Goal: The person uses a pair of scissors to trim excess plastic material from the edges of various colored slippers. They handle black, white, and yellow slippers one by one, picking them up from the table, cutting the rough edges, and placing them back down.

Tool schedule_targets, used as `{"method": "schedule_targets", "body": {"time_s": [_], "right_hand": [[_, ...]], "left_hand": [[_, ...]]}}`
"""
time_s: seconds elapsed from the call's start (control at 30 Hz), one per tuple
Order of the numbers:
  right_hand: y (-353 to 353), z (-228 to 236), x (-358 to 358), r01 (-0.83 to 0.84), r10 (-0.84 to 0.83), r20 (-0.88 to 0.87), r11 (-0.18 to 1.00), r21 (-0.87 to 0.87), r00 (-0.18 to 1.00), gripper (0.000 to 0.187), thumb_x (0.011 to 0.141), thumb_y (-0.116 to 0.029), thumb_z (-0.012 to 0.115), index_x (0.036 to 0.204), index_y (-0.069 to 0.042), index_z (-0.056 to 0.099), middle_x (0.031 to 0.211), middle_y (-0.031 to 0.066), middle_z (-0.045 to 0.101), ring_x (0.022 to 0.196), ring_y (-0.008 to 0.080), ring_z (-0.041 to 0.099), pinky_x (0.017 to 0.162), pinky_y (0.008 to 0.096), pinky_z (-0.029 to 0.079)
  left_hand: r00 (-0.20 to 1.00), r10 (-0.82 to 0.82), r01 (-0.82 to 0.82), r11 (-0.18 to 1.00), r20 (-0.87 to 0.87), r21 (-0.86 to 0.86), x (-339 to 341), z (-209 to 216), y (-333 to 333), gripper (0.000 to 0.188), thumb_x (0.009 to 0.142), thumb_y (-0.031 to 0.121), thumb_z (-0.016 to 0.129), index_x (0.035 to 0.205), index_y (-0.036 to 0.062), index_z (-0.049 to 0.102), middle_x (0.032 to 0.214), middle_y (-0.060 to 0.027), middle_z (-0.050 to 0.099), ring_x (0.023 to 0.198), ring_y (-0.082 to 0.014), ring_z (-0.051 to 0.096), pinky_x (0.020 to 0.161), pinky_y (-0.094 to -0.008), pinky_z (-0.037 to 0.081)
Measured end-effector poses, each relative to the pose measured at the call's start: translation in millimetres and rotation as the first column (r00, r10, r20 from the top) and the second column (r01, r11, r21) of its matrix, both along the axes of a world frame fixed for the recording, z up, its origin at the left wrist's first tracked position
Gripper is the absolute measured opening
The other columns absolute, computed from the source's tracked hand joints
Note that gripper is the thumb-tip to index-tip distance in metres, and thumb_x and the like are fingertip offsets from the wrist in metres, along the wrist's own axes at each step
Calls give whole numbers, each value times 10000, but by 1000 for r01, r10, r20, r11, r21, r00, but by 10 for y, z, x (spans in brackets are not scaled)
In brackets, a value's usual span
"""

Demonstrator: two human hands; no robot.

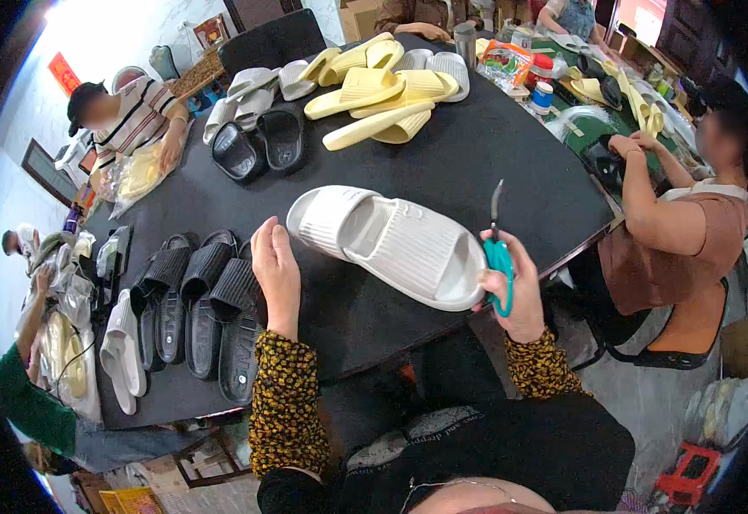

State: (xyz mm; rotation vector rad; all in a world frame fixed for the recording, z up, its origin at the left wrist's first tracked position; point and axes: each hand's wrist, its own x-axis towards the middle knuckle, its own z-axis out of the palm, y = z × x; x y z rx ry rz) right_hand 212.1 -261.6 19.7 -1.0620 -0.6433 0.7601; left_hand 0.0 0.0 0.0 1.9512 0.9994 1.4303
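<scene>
Clock centred on a pair of white ribbed slippers, overlapping, mid-picture over the black table. Left hand near 8:30: fingers straight, pressed together, grasping nothing, just beside the toe end. Right hand near 3:30: curled round teal-handled, dark-bladed scissors, blade toward 12; its grip on the heel edge cannot be told. Yellow slippers piled at 12; black ribbed slippers lined up at 8.

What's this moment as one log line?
left hand: open, near white slipper | right hand: holds teal-handled scissors at slipper's heel | nearby: black slippers
</scene>
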Motion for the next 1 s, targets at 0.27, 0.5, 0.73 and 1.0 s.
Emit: {"method": "schedule_targets", "body": {"time_s": [0.27,0.5,0.73,1.0], "right_hand": [[-221,153,251,254,-264,64,957,139,962,577,752,-208,667,1246,22,478,1061,94,576,843,160,620,605,272,519],[714,460,962,205,-184,-101,938,279,978,358,827,-154,613,1144,-13,525,860,69,603,615,175,575,511,304,453],[2689,784,1899,237,-210,-119,922,305,970,190,831,-62,620,977,44,559,823,173,638,639,281,646,558,402,567],[3418,473,2180,127,-121,-102,990,58,987,161,823,-38,653,938,45,576,783,188,645,645,287,652,579,415,581]], "left_hand": [[997,-68,73,986,44,-148,42,-29,-110,257,980,163,497,1060,-53,611,1019,-131,609,889,-206,592,797,-302,475],[997,-57,54,997,-43,-60,21,-138,-62,229,956,147,527,1042,-44,619,993,-155,618,894,-256,607,800,-327,477],[993,-19,32,994,-117,107,54,-64,-87,172,924,122,565,950,-29,643,944,-176,627,851,-309,627,758,-363,500],[987,-43,56,995,-152,86,56,-134,-166,123,897,101,594,933,-12,630,919,-166,613,830,-323,623,730,-369,509]]}}
